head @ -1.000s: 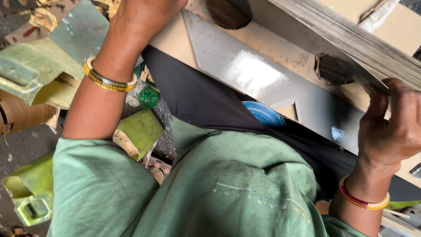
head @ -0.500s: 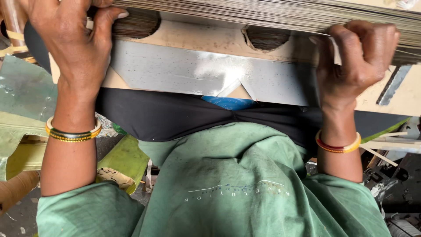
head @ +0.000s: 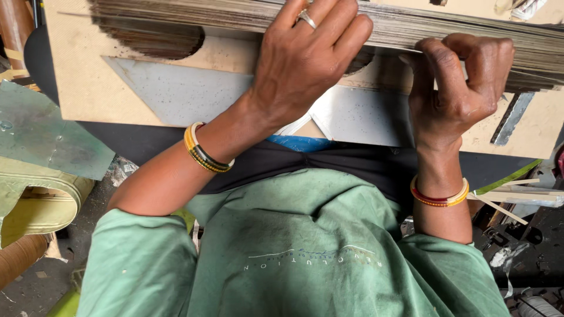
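Thin brown sheets, stacked into a thick pile [head: 411, 26], run across the top of the frame, resting on a pale board surface [head: 82, 88] with a grey metal plate [head: 176, 91] fixed to it. The left hand [head: 305, 61], wearing a ring, lies flat over the pile near upper centre, fingers spread and pressing down. The right hand [head: 458, 88], at upper right, is curled shut around the pile's near edge, fingers hooked over the top. Banded bangles sit on both wrists. A green metal sheet [head: 47, 135] lies at the left edge. The sheets look like card or veneer, though the view is too close to be sure. The risk, as I judge it: the pile overhangs the board, so uneven pressure could fan the layers or let some slide off, and the thin edges could nick the gripping fingers.
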Action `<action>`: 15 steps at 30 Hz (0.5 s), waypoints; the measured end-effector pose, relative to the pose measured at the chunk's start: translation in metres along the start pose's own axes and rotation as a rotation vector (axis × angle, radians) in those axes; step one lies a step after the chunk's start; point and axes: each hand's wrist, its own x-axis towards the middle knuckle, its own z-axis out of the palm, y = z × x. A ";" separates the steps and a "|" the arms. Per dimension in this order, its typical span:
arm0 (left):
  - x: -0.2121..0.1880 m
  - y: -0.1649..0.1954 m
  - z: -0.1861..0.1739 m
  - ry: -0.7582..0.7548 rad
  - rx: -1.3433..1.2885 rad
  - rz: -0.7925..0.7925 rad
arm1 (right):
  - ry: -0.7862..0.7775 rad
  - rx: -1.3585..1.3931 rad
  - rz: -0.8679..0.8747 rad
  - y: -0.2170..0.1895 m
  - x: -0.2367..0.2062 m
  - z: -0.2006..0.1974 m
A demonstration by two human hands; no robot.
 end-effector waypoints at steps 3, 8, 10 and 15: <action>0.003 -0.002 0.010 -0.009 -0.008 0.010 | 0.000 -0.010 0.016 0.003 -0.004 0.007; 0.006 -0.003 0.003 0.092 -0.032 0.046 | -0.014 0.059 -0.016 0.005 -0.001 0.002; 0.007 -0.004 -0.004 0.070 -0.030 0.056 | -0.013 0.089 -0.042 0.003 0.004 -0.003; 0.010 -0.005 -0.010 0.007 -0.062 0.051 | 0.053 -0.055 -0.071 -0.001 0.014 0.000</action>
